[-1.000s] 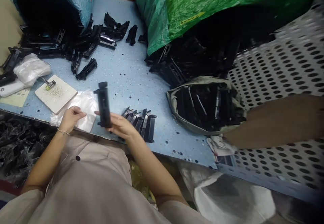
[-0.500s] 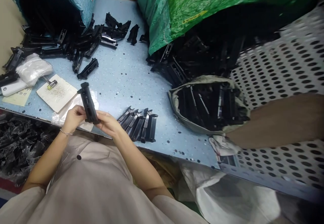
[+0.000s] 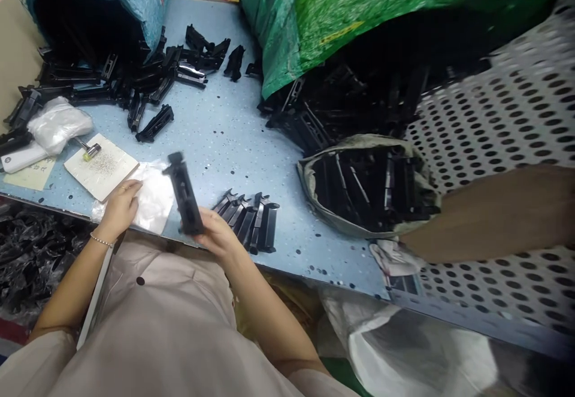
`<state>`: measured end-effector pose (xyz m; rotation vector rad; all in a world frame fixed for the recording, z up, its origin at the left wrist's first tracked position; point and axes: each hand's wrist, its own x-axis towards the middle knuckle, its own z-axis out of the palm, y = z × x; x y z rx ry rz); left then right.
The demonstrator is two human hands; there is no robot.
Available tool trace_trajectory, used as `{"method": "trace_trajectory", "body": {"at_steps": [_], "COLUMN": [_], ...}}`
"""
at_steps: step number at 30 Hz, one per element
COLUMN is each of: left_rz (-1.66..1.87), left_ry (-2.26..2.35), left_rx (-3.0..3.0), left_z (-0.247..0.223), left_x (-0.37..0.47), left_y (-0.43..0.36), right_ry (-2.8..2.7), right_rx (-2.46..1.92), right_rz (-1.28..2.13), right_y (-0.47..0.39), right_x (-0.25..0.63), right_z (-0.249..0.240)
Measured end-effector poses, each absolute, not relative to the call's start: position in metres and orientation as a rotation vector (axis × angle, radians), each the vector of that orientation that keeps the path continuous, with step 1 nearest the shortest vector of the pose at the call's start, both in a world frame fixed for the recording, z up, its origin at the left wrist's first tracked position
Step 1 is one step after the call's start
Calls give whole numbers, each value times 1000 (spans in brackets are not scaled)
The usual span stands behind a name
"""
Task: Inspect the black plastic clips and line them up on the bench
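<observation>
A long black plastic part stands tilted in my right hand, its lower end between the fingers. My left hand, a bead bracelet on its wrist, rests by the near corner of a cream board and a clear plastic bag. Its thumb and fingers look apart, with nothing visible between them. Tiny bits and a small metal tool with a yellow-green band lie on the board. Right of my right hand, several similar black parts sit side by side on the blue table.
Black parts spill from a blue sack at the back left and a green sack at the back right. An open grey-green bag holds more. Another person's arm reaches to it from the right. A white plastic bundle lies left.
My left hand has let go of the black part and moved left and down towards the board. My right hand has carried the part to the right and slightly down.
</observation>
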<state>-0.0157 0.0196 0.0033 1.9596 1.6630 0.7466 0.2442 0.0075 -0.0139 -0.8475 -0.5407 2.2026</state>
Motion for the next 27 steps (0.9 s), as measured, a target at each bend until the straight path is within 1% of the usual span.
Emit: {"method": "trace_trajectory", "body": {"at_steps": [2, 3, 5, 7, 9, 11, 14, 16, 18, 19, 21, 23, 25, 27], "left_rz": [733, 728, 708, 665, 613, 573, 582, 641, 669, 642, 503, 333, 114, -59], "left_ry": [1618, 1603, 1539, 1358, 1118, 1015, 1173, 1273, 1333, 1372, 1518, 1692, 1894, 2068], "left_rx": [1884, 1876, 1959, 2119, 2247, 2298, 2364, 2399, 2336, 2264, 2075, 1919, 1740, 1572], "left_z": [7, 9, 15, 20, 23, 25, 29, 40, 58, 68, 82, 80, 57, 19], "left_x": [-19, -20, -17, -6, 10, 24, 29, 16, -11, -30, -79, -134, -185, -221], "left_y": [23, 22, 14, 0, -17, -30, -42, -49, -63, -72, -93, -113, -126, -130], "right_ry": [-615, -649, -696, -741, -802, -842, -829, -869, -1058, -1211, -1580, -1930, -2212, -2442], "right_rx": [-881, -930, -1042, -1111, -1129, -1104, -977, -848, -750, -756, -942, -1337, -1752, -2007], "right_rz": [2369, 2396, 2336, 2231, 2145, 2093, 2140, 2222, 2251, 2203, 1931, 1465, 1010, 696], "right_y": [-3, -6, -8, -6, -3, -3, -10, -15, -14, -11, 0, 11, 18, 19], "right_x": [248, 248, 246, 240, 233, 222, 204, 198, 204, 213, 241, 273, 296, 303], "right_z": [-12, -13, -15, -18, -19, -17, -9, 1, 13, 19, 29, 33, 31, 26]}}
